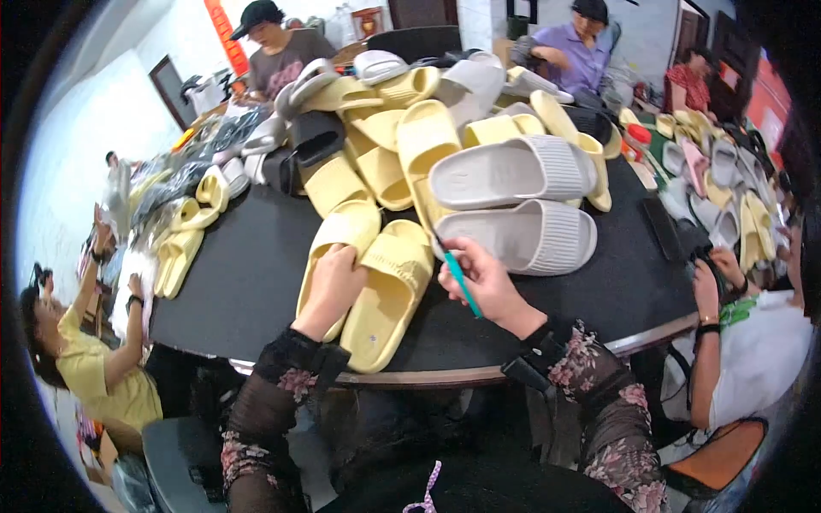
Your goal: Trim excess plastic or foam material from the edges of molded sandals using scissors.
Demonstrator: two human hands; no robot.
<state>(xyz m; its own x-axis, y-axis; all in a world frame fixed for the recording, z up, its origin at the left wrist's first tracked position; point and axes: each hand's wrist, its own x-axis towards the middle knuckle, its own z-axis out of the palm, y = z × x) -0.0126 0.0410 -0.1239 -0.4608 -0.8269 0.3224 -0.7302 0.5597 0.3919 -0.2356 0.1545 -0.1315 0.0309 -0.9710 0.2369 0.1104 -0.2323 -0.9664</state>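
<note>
Two yellow slippers (402, 272) lie side by side near the table's front edge, toes pointing away from me. My left hand (335, 286) is closed on the left slipper of the pair, its fingertips tucked at the strap. In my right hand (486, 289) is a slim tool with a teal handle (463, 284), held like a pen. The tool's thin tip points up and left, just right of the pair; its exact kind is too small to make out. Beyond my right hand, two grey slippers (513, 175) with ribbed straps lie with their toes to the right.
A heap of yellow, grey and black slippers (376, 128) covers the far middle of the black table (256, 282). Bagged slippers (205, 137) lie at the left; more slippers (727, 171) lie at the right. Co-workers sit around, one close at each side. A dark flat object (660, 227) rests at right.
</note>
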